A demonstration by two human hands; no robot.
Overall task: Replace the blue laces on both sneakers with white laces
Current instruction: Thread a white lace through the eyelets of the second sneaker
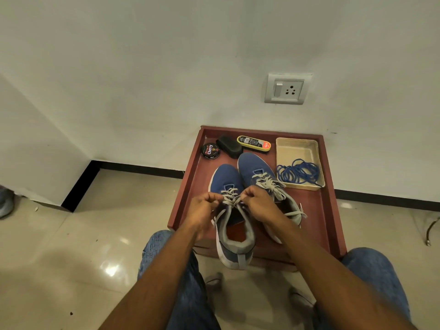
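Note:
Two blue sneakers stand side by side on a reddish-brown tray [323,210]. The left sneaker [234,234] has its heel hanging over the tray's front edge, and white laces [229,195] cross its eyelets. My left hand [203,210] pinches one lace end at the top of the lacing. My right hand [258,202] pinches the other end, close beside it. The right sneaker [257,170] is laced in white too, with loose ends trailing near its heel. The blue laces [297,172] lie coiled in a beige plastic tray [289,148].
A round shoe-polish tin [210,151], a black brush [229,146] and a yellow polish applicator [254,142] lie along the tray's back. A wall socket [287,89] sits above. My knees in jeans flank the tray's front; shiny tiled floor spreads to the left.

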